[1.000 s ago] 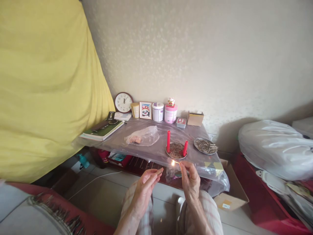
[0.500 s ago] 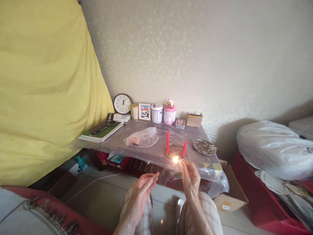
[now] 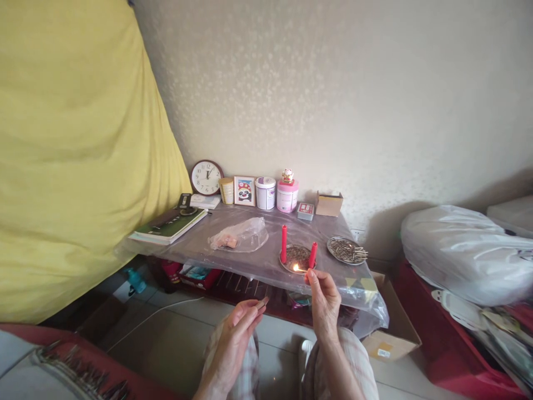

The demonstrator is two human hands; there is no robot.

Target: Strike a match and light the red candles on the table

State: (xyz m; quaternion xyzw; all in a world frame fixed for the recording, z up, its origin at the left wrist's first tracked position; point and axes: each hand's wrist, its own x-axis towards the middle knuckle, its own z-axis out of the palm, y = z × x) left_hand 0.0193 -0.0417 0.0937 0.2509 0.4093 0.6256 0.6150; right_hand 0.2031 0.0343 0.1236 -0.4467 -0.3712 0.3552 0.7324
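Note:
My right hand (image 3: 323,300) pinches a burning match (image 3: 300,269), its small flame just in front of a round metal dish (image 3: 296,259) on the low table. Two red candles stand on that dish: a taller one (image 3: 283,243) at the left and a shorter one (image 3: 312,254) at the right, nearest the flame. My left hand (image 3: 239,328) is lower and to the left, its fingers closed on a small matchbox (image 3: 262,303).
The low table (image 3: 216,255) is covered in clear plastic. On it are a second dish of spent matches (image 3: 346,249), a plastic bag (image 3: 240,235), books (image 3: 166,225), a clock (image 3: 206,177), tins and small boxes. A yellow cloth hangs at the left; a white bag lies at the right.
My right hand has carried the lit match up and forward toward the shorter candle. The flame flared, then shrank. My left hand has sunk a little with the matchbox.

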